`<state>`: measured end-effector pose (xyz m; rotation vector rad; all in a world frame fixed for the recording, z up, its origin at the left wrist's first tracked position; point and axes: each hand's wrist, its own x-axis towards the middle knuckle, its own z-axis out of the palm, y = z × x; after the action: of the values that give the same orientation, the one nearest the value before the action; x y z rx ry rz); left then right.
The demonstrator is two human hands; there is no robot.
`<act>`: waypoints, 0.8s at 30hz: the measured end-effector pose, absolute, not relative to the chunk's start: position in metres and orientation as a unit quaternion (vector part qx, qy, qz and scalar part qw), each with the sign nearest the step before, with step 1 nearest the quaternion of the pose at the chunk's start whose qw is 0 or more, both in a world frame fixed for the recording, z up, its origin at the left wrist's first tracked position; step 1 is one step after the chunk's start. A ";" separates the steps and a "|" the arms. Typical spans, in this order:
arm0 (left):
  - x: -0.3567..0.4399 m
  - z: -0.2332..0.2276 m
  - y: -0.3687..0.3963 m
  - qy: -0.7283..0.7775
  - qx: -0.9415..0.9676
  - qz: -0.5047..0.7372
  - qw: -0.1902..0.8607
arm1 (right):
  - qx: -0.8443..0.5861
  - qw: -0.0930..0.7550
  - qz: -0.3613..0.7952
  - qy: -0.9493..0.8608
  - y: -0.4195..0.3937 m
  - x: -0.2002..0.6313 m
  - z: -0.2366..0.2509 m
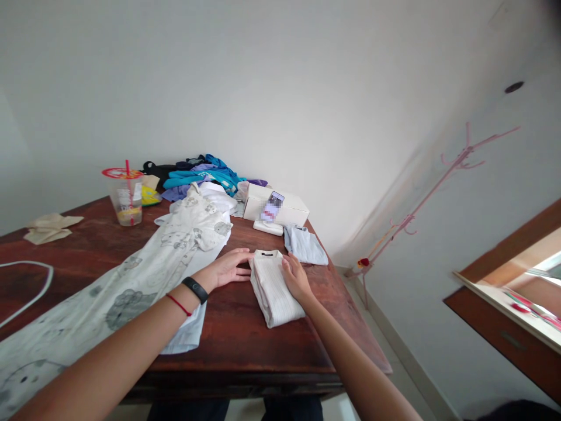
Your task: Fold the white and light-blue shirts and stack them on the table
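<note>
A folded white ribbed shirt (274,295) lies on the dark wooden table, its neckline and small dark label facing away from me. My left hand (230,267) touches the shirt's left upper edge with fingers stretched out. On the opposite side, my right hand (297,278) rests along the right upper edge, its fingers laid against the fabric and partly hidden. To the left spreads a white garment with grey animal prints (140,286), on top of other pale cloth. A folded light-grey garment (305,245) lies just beyond my right hand.
A plastic cup with a red straw (128,202) stands at the back left, beside a heap of blue and dark clothes (205,175). A phone (272,206) leans against a white box (293,207). A pink coat stand (412,216) stands right of the table (245,345).
</note>
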<state>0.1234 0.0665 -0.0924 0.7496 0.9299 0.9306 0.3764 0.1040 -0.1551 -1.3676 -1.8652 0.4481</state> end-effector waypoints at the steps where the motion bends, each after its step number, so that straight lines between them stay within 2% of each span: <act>1: 0.124 -0.092 0.066 0.414 0.337 0.427 0.730 | -0.536 0.389 0.173 -0.729 0.105 0.377 -0.156; 7: 0.128 -0.094 0.063 0.379 0.334 0.454 0.734 | -0.531 0.391 0.159 -0.735 0.110 0.378 -0.161; 18: 0.124 -0.094 0.057 0.409 0.535 0.283 0.683 | -0.525 0.390 0.156 -0.740 0.109 0.378 -0.161; 24: 0.140 -0.106 0.056 0.426 0.567 0.308 0.634 | -0.520 0.385 0.162 -0.745 0.109 0.378 -0.161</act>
<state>0.1395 0.0558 -0.1058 1.2968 0.9739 0.7037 0.3785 0.1093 -0.1613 -1.3254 -1.8965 0.4127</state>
